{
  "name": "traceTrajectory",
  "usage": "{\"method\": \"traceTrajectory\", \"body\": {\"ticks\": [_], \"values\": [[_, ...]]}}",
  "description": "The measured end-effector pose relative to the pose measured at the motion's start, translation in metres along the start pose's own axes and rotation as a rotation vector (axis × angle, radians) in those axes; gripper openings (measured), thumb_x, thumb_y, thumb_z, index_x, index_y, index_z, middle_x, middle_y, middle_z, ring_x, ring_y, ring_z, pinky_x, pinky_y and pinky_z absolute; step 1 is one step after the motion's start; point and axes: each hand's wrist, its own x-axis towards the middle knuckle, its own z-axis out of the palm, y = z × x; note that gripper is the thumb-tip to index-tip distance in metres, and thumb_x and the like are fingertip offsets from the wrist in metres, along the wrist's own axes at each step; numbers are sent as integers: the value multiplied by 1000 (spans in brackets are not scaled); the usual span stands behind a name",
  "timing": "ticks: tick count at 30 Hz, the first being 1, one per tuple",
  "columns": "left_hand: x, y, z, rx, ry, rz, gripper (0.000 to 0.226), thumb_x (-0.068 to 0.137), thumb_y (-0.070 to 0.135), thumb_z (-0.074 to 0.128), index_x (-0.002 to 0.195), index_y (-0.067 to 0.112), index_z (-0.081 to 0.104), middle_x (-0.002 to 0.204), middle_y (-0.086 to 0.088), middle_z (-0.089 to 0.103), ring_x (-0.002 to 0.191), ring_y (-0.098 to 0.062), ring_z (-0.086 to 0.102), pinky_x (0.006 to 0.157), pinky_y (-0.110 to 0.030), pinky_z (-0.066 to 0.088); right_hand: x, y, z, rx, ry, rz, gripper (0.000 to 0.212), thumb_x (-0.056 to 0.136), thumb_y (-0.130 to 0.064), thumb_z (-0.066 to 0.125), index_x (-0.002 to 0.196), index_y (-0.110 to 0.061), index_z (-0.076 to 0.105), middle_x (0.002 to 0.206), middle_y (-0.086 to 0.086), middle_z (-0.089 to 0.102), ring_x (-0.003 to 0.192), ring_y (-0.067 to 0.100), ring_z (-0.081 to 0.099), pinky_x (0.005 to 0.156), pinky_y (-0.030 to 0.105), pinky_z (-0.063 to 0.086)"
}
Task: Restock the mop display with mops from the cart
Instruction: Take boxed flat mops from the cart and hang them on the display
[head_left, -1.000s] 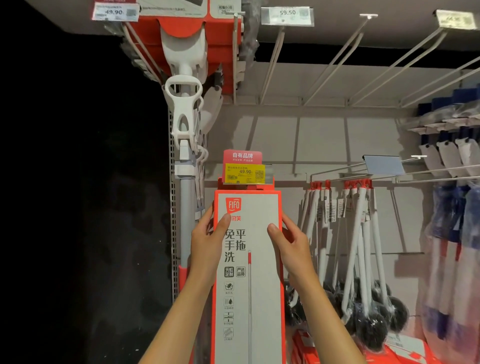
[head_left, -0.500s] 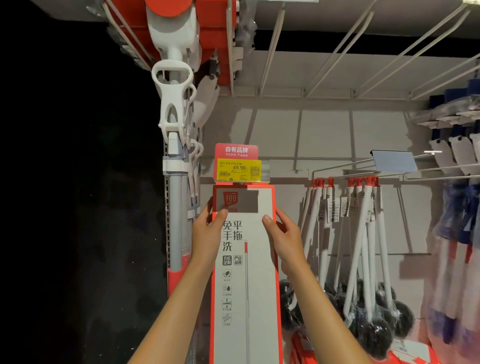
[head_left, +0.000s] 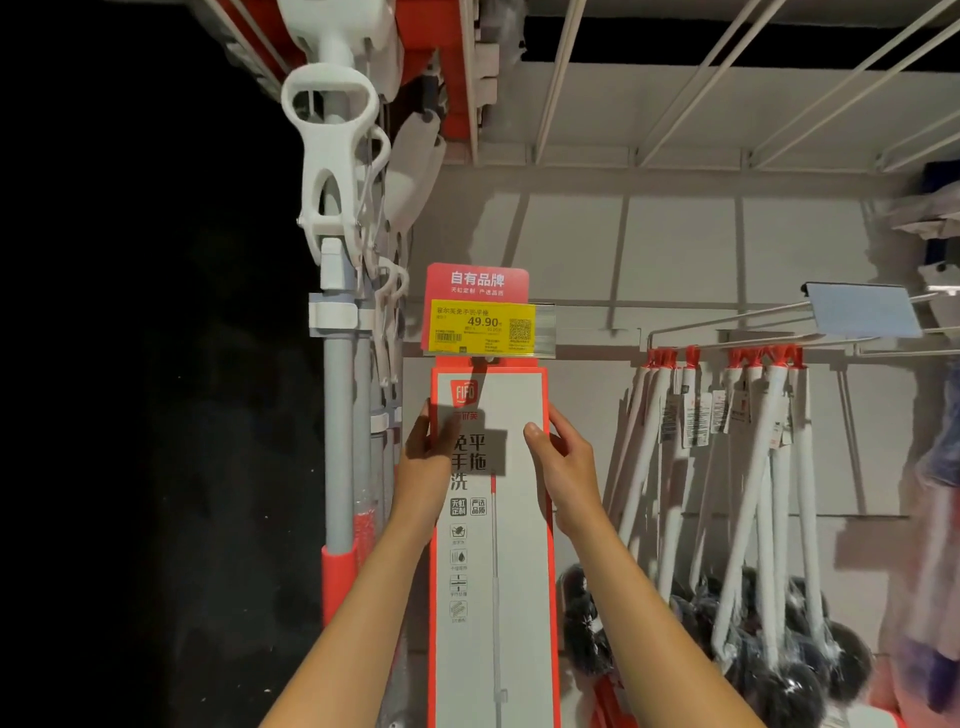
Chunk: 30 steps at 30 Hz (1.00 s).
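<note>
My fingers (head_left: 563, 423) are curled round both long edges of the mop box (head_left: 493, 545), thumbs laid on its grey front: my left hand (head_left: 423, 467) grips the left edge and my right hand (head_left: 563, 467) the right, each near the top of the box. I hold the box upright against the back wall of the display, its top just under the yellow price tag (head_left: 480, 327) and the red sign above it. To the left stand hanging mop handles (head_left: 337, 415); to the right, well apart, a row of white-handled brushes (head_left: 753, 493) hangs from a rail. I judge I am in the hanging step, getting the box's top onto the hook behind the tag. I cannot see that hook or the box's hang hole, so next I should feel it catch before I loosen my grip.
</note>
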Motion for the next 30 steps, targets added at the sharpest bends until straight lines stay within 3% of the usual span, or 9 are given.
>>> {"method": "traceTrajectory", "body": {"ticks": [2,4,6,9,12,16,19,23,30], "values": [[-3,-14,-2,31,-13,-14,34,89,60,61,121,50,55,89,34,70,78,13,67,62,-7,50,3,7,-2,-16,1,-8,45,100,-21,61,144,-28,52,120,0,73,108,20,71,88,38,60],[-9,-30,-6,66,-14,-75,29,85,67,57,100,43,66,82,19,75,72,-4,71,62,-17,55,5,13,-3,-34,-9,-17,49,100,-24,61,147,-28,50,128,-1,69,114,18,68,94,40,58],[-16,-42,-9,129,-7,-110,43,84,72,49,89,33,66,75,10,75,65,-7,69,58,-19,52,5,18,-5,-60,-20,-36,51,100,-25,61,149,-28,47,133,-3,66,118,15,65,97,39,57],[-21,-56,-11,186,40,-135,64,76,76,45,97,20,65,81,2,75,64,-3,68,60,-28,48,4,24,-7,-84,-37,-72,49,101,-27,59,148,-29,47,136,-8,64,122,11,63,96,31,56],[-27,-68,-14,179,46,-125,44,94,62,49,99,21,62,91,3,74,70,5,67,66,-30,46,0,31,-9,-103,-53,-66,51,102,-27,57,151,-31,43,143,-10,58,127,8,58,103,33,52],[-36,-82,-19,159,-32,-102,44,100,54,49,131,25,58,131,3,65,120,-9,61,106,-44,46,-15,50,-15,-130,-91,-21,61,101,-24,59,156,-32,34,153,-12,46,135,5,49,109,32,46],[-42,-91,-25,135,-46,-128,64,97,56,50,149,19,45,148,-1,54,138,-19,49,117,-49,37,-34,73,-20,-121,-90,40,62,99,-26,61,155,-31,35,153,-13,47,134,1,49,111,30,45],[-56,-105,-33,126,-107,-88,47,103,41,49,147,26,49,139,9,62,129,-9,57,110,-39,44,-64,106,-27,-131,-77,102,61,98,-25,63,154,-27,38,150,-9,51,134,6,52,110,35,46],[-82,-126,-42,76,-131,-112,45,100,40,51,143,29,53,131,15,67,122,-4,62,106,-35,49,-93,131,-28,-158,-28,124,56,99,-19,61,151,-27,42,147,-12,54,134,5,51,111,31,45]]}}
